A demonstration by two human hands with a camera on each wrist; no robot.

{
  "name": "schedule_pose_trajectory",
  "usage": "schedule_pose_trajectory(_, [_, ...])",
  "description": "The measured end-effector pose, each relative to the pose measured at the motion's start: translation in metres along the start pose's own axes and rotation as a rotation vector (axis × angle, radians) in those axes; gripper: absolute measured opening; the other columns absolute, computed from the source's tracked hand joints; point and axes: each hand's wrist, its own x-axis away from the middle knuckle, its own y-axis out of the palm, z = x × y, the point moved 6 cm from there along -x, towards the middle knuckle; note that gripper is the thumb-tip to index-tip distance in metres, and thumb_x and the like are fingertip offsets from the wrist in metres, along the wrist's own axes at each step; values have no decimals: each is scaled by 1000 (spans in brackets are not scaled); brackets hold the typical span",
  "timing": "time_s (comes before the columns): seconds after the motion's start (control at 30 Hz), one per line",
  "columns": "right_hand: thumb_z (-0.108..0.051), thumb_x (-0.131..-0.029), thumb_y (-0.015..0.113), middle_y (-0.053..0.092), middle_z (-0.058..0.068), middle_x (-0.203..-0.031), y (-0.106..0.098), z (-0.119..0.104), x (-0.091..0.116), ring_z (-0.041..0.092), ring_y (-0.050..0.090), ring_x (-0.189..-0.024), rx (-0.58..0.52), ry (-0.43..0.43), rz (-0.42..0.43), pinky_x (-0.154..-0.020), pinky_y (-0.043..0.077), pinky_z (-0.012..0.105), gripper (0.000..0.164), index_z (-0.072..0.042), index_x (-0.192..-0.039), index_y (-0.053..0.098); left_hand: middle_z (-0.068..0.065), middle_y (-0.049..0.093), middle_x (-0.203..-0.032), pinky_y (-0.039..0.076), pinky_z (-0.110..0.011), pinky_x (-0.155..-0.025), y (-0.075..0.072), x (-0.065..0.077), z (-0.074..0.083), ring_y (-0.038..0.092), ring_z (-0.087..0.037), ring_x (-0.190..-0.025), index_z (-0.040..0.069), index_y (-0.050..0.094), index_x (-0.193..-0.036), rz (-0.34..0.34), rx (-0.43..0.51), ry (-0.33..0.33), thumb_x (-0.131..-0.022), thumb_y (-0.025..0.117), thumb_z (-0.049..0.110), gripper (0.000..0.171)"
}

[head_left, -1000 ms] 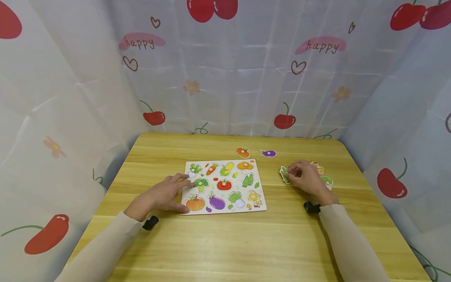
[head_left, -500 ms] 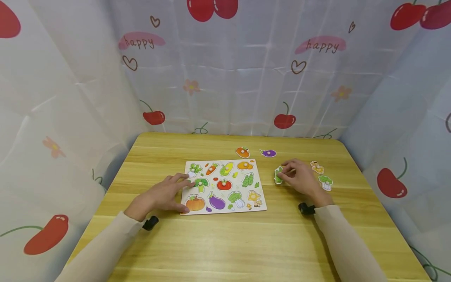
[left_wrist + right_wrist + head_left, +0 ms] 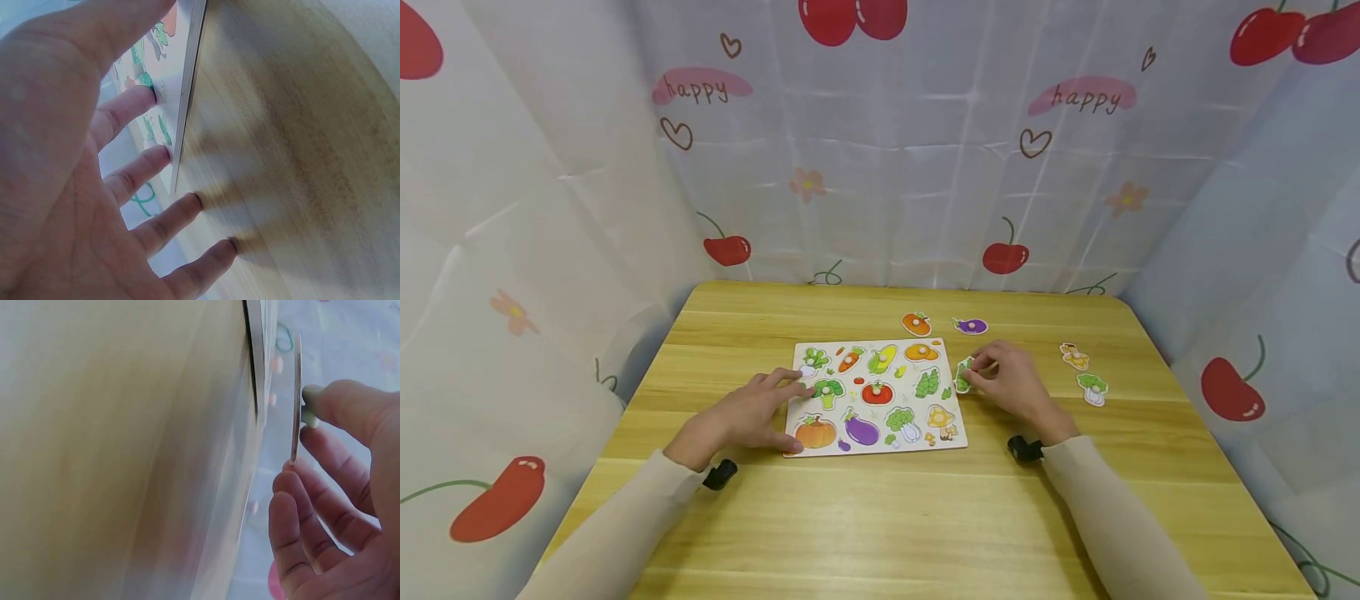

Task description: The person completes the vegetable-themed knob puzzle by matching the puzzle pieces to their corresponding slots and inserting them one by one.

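Observation:
In the head view, a wooden knob puzzle board [image 3: 906,396] printed with vegetables lies on the table. My left hand [image 3: 748,419] rests on its left side, fingers spread; in the left wrist view the index and middle fingertips [image 3: 161,153] lie over the board's edge. Right of the board, my right hand [image 3: 1011,382] pinches a green vegetable puzzle piece [image 3: 963,375] by its small knob. From the right wrist, this piece [image 3: 297,400] appears edge-on above the table, thumb and index finger at the knob. Its printed face is partly covered by the fingers.
A pumpkin piece [image 3: 916,324] and an eggplant piece [image 3: 972,326] lie behind the board. Farther right are a mushroom piece [image 3: 1075,357] and a bok choy piece [image 3: 1093,389]. Several knobbed pieces, such as the tomato [image 3: 877,393], sit in the board. A printed curtain [image 3: 880,225] encloses the table.
My right hand has carried the green vegetable piece leftward to the board's right edge, uncovering the mushroom and bok choy pieces. The left hand and the board have stayed in place.

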Motion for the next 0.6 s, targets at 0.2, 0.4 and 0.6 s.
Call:
schedule_pose_trajectory(0.2, [-17, -99, 95, 81, 14, -115, 12, -16, -4, 30, 77, -102, -18, 16, -19, -92, 71, 50, 17, -6, -98, 83, -18, 40, -185, 53, -76, -123, 0, 0, 0, 49, -56, -159, 21, 58, -172, 4, 6, 2, -94, 98, 54, 94])
schedule_pose_trajectory(0.4, [-17, -99, 95, 78, 14, -109, 24, -31, -8, 29, 77, -100, -36, 47, -45, -93, 71, 51, 17, -5, -102, 83, -17, 41, -185, 54, -76, -122, 1, -1, -3, 51, -55, -158, 22, 58, -172, 6, -2, 5, -93, 97, 57, 95])
schedule_pose_trajectory(0.6, [-23, -101, 94, 77, 12, -111, 37, -39, -12, 28, 75, -102, -21, 67, -71, -92, 68, 45, 18, -8, -101, 84, -16, 40, -185, 53, -76, -123, 2, -1, -3, 50, -55, -159, 23, 57, -173, 5, -5, 4, -93, 97, 57, 95])
